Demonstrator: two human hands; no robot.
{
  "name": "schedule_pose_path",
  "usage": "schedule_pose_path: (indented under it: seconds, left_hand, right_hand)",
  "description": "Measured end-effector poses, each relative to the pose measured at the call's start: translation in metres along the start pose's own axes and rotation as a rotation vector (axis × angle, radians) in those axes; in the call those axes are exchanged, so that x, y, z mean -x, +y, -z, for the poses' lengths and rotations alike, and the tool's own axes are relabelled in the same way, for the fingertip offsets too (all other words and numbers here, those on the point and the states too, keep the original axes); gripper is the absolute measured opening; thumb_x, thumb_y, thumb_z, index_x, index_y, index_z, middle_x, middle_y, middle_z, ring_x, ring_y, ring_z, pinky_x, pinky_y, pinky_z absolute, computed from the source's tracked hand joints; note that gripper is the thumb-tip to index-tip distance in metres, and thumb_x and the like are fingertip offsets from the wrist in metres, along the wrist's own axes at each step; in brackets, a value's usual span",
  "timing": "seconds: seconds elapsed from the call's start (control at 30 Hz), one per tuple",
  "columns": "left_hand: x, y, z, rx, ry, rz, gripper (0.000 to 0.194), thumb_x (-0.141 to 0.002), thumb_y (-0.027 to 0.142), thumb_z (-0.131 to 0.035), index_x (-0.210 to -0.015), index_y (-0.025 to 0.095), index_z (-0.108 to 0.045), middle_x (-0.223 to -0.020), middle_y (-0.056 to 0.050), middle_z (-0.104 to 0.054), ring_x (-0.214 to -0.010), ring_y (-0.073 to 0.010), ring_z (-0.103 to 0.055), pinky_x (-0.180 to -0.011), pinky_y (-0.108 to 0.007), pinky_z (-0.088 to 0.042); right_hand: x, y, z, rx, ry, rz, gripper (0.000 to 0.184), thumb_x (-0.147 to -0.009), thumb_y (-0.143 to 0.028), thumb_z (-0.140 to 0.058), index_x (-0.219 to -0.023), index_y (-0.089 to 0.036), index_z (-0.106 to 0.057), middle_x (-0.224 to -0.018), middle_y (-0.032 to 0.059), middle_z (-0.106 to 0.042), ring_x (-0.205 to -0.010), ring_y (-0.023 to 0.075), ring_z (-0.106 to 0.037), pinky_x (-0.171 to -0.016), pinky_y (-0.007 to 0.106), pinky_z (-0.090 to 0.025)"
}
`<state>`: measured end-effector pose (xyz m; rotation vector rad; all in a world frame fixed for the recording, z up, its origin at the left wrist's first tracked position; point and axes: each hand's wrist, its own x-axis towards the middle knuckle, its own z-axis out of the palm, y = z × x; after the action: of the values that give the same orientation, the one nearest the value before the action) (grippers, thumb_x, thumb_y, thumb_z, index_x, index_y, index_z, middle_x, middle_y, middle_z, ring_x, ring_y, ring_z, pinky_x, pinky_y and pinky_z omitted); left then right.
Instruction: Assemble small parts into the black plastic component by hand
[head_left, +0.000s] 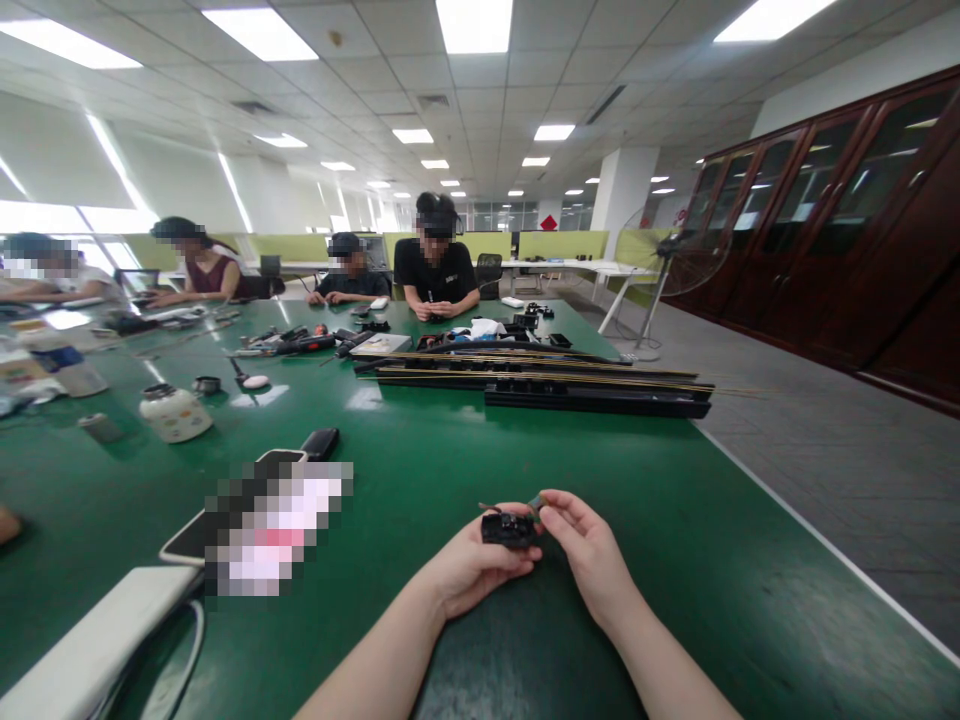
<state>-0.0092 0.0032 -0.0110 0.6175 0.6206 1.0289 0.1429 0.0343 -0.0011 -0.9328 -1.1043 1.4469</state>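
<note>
Close in front of me, my left hand [480, 565] is wrapped round a small black plastic part [508, 530] with an uneven, recessed upper face. Its exact kind I cannot make out. My right hand [581, 535] comes in from the right, thumb and forefinger pinched on a small greyish piece [537, 503] at the black part's upper right corner. Whether that piece is joined to the black part is too small to tell. A short thin brownish bit [489, 508] sticks out above the left side of the black part. Both hands are just above the green tabletop [600, 450].
Long black rails [600, 400] with thin brass-coloured rods [555, 373] lie across the table ahead. To the left are a white box-like device [97, 640] with a cable, a phone [225, 520], a jar [175, 413] and tools [296, 340]. Several people sit at the far side.
</note>
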Motion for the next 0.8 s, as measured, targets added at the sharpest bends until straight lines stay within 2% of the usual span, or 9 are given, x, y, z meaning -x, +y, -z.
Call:
schedule_pose_path:
  seconds: [0.1,0.27,0.47,0.8]
  left_hand:
    - [0.0001,0.0015,-0.0016,-0.003,-0.007,0.001,0.056,-0.055,-0.006,-0.064,-0.104,0.018,-0.053,-0.101,-0.007,-0.062,-0.085,-0.0162,-0.064,-0.079,-0.025,-0.045]
    - [-0.0001,0.0017,-0.0015,-0.013,-0.004,0.006,0.056,-0.055,-0.005,-0.065,-0.105,0.017,-0.053,-0.101,-0.008,-0.063,-0.085,-0.0158,-0.063,-0.079,-0.025,-0.044]
    - [-0.0001,0.0006,-0.0002,-0.021,0.006,0.008,0.056,-0.054,-0.003,-0.068,-0.104,0.017,-0.053,-0.099,-0.007,-0.063,-0.084,-0.0163,-0.064,-0.079,-0.026,-0.044]
    - [-0.0003,0.0005,-0.0015,-0.024,0.029,0.011,0.057,-0.052,0.000,-0.071,-0.103,0.017,-0.052,-0.101,-0.008,-0.063,-0.084,-0.0168,-0.064,-0.078,-0.027,-0.044]
  right_hand:
    - [-0.0003,0.0011,0.0004,-0.054,0.015,-0.029,0.035,-0.060,-0.039,-0.073,-0.088,-0.019,-0.064,-0.079,0.0022,-0.067,-0.070,0.0145,-0.058,-0.073,0.030,-0.044]
    - [-0.0005,-0.0002,-0.0008,-0.147,0.041,-0.090,0.035,-0.058,-0.038,-0.074,-0.087,-0.020,-0.065,-0.083,0.0026,-0.067,-0.082,0.0169,-0.058,-0.076,0.030,-0.043]
    - [-0.0001,-0.0055,-0.0021,-0.274,0.070,-0.154,0.032,-0.058,-0.035,-0.075,-0.084,-0.020,-0.067,-0.079,0.0019,-0.067,-0.080,0.0163,-0.059,-0.072,0.028,-0.044]
    - [-0.0018,-0.0059,0.0006,-0.358,0.103,-0.214,0.028,-0.057,-0.033,-0.075,-0.081,-0.020,-0.068,-0.077,0.0006,-0.068,-0.077,0.0149,-0.059,-0.068,0.025,-0.045]
